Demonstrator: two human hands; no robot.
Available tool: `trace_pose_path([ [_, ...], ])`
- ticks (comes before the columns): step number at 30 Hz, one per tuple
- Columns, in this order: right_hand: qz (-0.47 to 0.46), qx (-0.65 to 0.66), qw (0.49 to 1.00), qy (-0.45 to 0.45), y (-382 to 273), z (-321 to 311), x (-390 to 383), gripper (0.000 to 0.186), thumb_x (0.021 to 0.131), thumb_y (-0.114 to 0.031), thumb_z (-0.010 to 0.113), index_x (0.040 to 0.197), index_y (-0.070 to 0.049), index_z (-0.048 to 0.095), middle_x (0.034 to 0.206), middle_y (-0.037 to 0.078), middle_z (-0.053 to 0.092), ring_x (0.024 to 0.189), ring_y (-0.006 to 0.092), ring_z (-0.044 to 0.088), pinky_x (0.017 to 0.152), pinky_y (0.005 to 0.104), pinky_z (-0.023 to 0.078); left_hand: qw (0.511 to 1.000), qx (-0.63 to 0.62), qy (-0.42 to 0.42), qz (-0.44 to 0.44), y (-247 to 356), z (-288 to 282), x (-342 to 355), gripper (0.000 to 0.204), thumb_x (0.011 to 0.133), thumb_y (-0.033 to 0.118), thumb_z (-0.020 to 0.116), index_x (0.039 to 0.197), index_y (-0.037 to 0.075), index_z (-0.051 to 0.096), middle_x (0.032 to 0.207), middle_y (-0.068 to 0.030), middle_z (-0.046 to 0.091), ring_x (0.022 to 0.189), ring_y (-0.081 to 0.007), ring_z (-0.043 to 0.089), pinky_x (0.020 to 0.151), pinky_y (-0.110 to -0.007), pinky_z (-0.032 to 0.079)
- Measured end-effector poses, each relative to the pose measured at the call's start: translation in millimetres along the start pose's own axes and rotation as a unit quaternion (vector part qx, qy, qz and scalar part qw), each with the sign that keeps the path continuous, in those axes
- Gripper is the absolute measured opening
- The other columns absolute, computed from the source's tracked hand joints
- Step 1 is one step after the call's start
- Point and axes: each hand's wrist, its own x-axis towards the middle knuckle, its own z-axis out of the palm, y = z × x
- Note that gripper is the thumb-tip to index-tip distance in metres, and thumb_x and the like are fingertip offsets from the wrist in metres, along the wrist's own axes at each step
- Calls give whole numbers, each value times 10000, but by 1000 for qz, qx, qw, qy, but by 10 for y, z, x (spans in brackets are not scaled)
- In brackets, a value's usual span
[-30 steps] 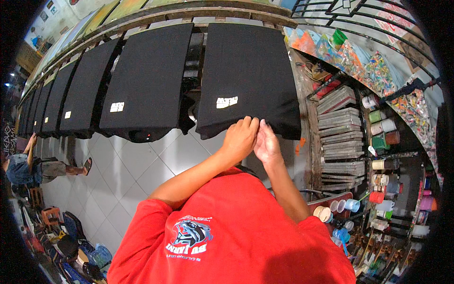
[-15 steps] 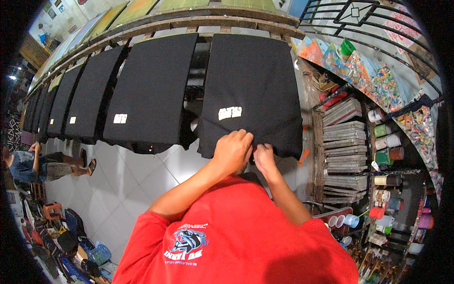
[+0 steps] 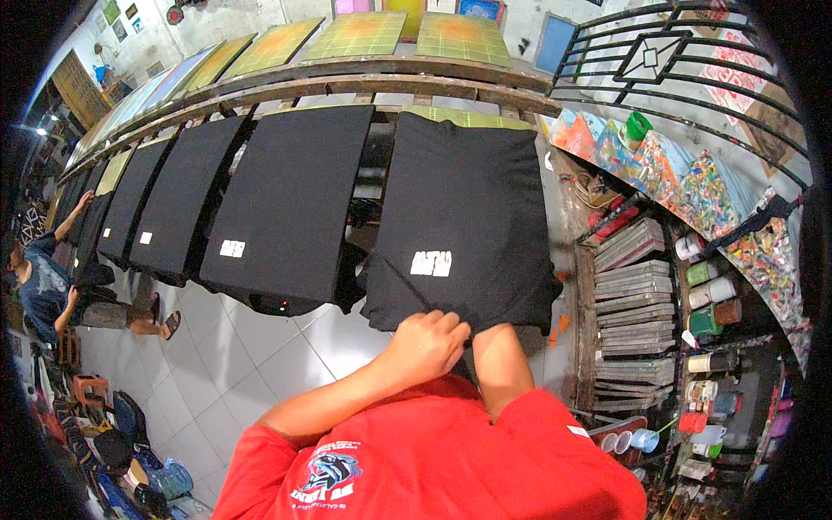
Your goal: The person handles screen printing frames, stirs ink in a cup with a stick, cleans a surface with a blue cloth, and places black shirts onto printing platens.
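Observation:
A black cloth garment [image 3: 459,217] with a small white print covers the nearest board, creased toward its front, with a yellow-green strip of board [image 3: 468,117] showing at its back. My left hand [image 3: 426,345] is closed on the garment's front hem at the middle. My right hand is hidden under that hem; only my right forearm [image 3: 501,368] shows, just right of my left hand.
More boards with black garments [image 3: 286,208] run leftward, behind them long wooden beams [image 3: 381,82]. A person [image 3: 48,286] works at the far left boards. At right stand stacked frames [image 3: 633,321] and shelves of containers [image 3: 711,295]. Black railings [image 3: 607,78] rise at back right.
The view has shifted, placing things lower. The garment's back has drawn forward, baring the board's strip. My right hand has slipped under the hem. The other person's arm has reached up over the boards.

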Motion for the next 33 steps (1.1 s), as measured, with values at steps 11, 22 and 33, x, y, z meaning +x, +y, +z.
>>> trace_pose_path([
  [11,9,7,1000,-10,368,82,-416,210,868,-103,521,1060,-29,561,1031,61,595,958,170,559,838,322,450,967,-116,-47,-221,-485,343,-731,221,798,239,596,825,22,563,756,-166,596,685,-352,585,585,-440,448],
  [22,7,5,1000,-23,519,278,-387,225,870,-112,517,1074,-25,556,1041,61,596,965,170,561,835,320,452,554,-647,151,-502,-1312,898,-1258,176,889,180,549,751,125,453,641,27,440,538,-95,507,487,-213,411],
  [33,39,-78,996,30,658,-493,-1104,241,873,-122,514,1089,-22,551,1051,62,597,971,170,563,832,317,454,658,-564,132,-481,-674,452,-2058,201,873,106,547,712,99,427,571,21,433,467,-86,443,442,-221,354],
])
